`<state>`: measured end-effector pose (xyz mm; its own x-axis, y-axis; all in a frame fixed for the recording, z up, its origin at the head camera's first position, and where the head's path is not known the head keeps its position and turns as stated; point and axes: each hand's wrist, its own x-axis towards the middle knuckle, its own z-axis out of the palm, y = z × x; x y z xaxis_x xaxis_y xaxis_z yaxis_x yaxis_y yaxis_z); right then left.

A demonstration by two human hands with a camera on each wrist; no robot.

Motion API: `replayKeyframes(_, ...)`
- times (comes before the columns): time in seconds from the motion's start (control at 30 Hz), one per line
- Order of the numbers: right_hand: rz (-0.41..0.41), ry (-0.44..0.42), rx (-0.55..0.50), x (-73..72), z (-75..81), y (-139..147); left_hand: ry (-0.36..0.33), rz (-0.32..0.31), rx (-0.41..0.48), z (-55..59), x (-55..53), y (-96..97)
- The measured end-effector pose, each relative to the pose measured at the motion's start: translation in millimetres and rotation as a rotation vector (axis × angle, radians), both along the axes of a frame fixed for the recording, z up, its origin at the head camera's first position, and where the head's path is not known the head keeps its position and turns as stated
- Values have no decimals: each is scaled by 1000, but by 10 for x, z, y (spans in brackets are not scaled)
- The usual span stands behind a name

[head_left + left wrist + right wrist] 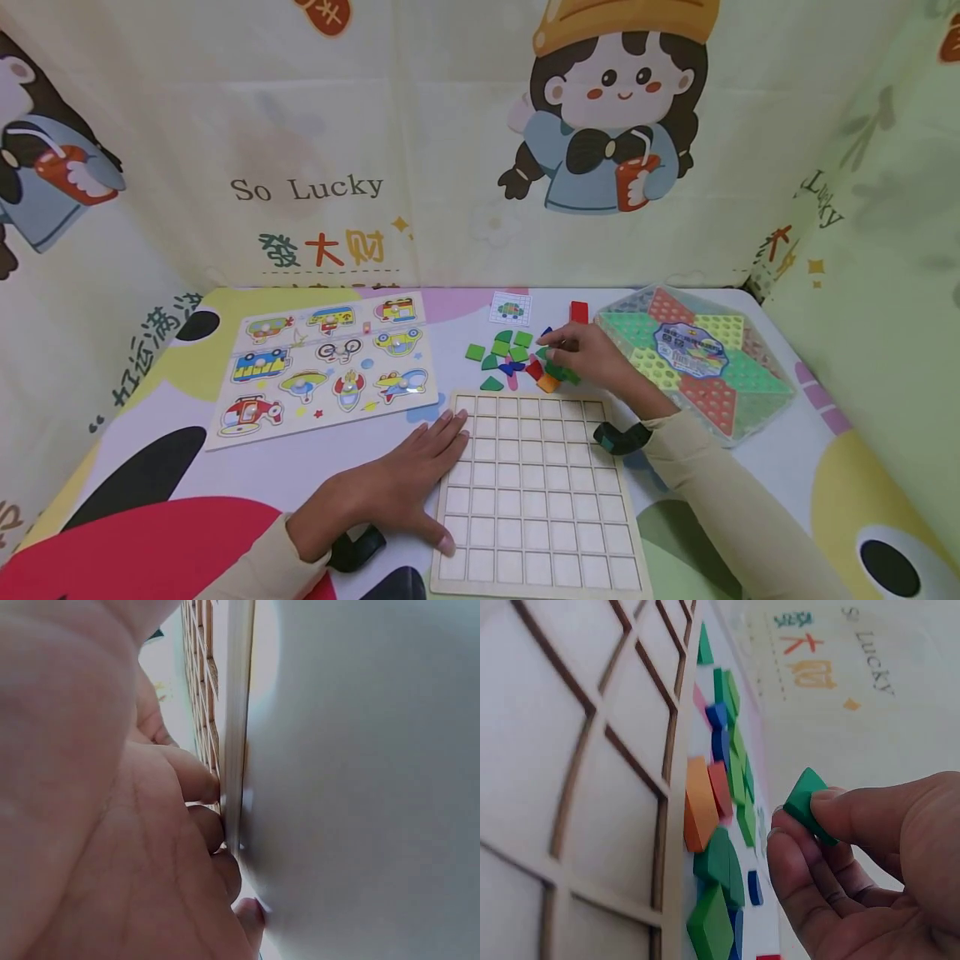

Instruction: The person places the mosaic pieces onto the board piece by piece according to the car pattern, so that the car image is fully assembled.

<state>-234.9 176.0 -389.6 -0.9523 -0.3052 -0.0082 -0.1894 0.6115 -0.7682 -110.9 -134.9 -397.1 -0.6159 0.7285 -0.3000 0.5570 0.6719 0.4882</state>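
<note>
Pale printed fabric [442, 167] closed in the desk [322, 454] behind and at both sides, with "So Lucky" lettered on it, Chinese characters beneath, and a cartoon figure [615, 125] in an orange hat clutching a red cup. The sheet showed faint creases. The desk top was every bit as loud: white ground, a big red patch at the near left, black ovals, stretches of yellow, pink and green.

In the middle, nearest the person, lay a wooden grid board [540, 504], its pale squares bare. The left hand [405, 487] rested along its left edge, fingers straight and slightly parted, thumb out by the near corner, gripping nothing.

The right hand [581, 350] was over the far side, beyond the board, where thumb and fingers pinched a small green block [806, 802], raised clear of the rest. Below it sat a loose cluster of blocks [520, 353], mostly green, with blue, red, orange and pink among them. A small pattern card [511, 308] lay just behind, and a red block [579, 312] to its right.

A vehicle puzzle board [303, 358] took up the desk's left, a clear hexagonal case [690, 350] of coloured triangles its right.
</note>
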Motion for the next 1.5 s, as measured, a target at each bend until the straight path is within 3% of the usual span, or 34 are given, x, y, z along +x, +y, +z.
replayKeyframes(0.3, 107, 32, -60, 135, -22, -74, -10, 4, 10, -12, -2, 2)
replayKeyframes(0.6, 190, -24, -94, 286, -31, -155, -15, 1, 14, 6, -6, -7)
replayKeyframes(0.83, 285, -22, -27, 410, -30, -215, -13, 2, 14, -7, -11, -6)
replayKeyframes(1.2, 352, -48, 4, 559, 8, -293, -24, 4, 11, -16, -18, -1)
replayKeyframes(1.5, 346, -28, 22, 667, 12, -356, -23, 4, 8, -16, -16, -7)
